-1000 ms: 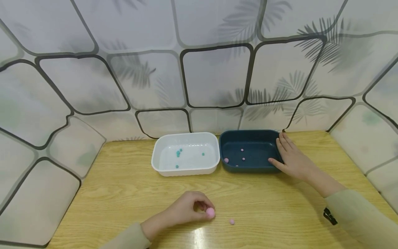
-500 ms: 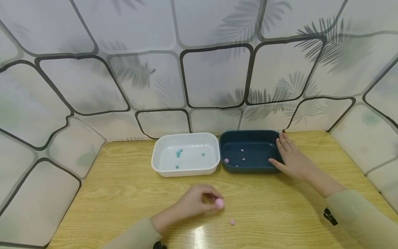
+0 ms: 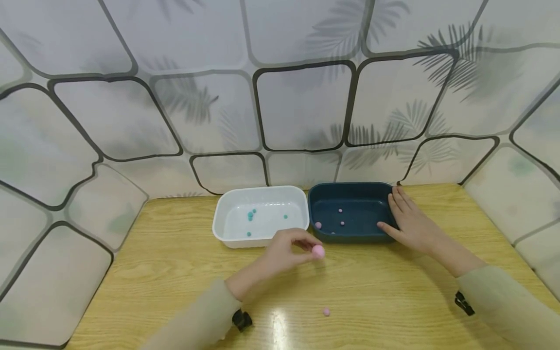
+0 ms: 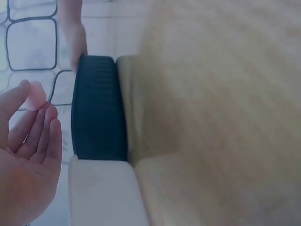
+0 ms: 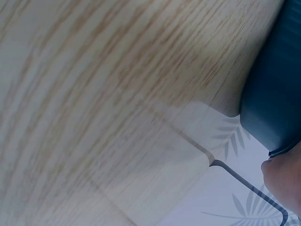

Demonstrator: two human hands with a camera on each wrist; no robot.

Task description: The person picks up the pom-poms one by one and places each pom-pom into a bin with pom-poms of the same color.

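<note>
My left hand (image 3: 284,250) pinches a pink ball (image 3: 318,251) between thumb and fingertips, just in front of where the two trays meet. In the left wrist view the same pink ball (image 4: 35,96) shows at the tip of the thumb. My right hand (image 3: 413,223) rests on the right end of the dark blue tray (image 3: 354,238), its fingers straight along the rim and the thumb over the near corner. Several small pink balls (image 3: 318,225) lie inside that tray. A smaller pink ball (image 3: 326,312) sits on the table near the front.
The white tray (image 3: 232,242) stands left of the blue one, side by side, with several small teal balls (image 3: 250,215) in it. Both stand on a wood-grain table (image 3: 175,262) close to the patterned wall (image 3: 306,107) at the back.
My left hand has carried the pink ball away from me and slightly right, from the front of the table to close before the trays. The right hand has stayed in place.
</note>
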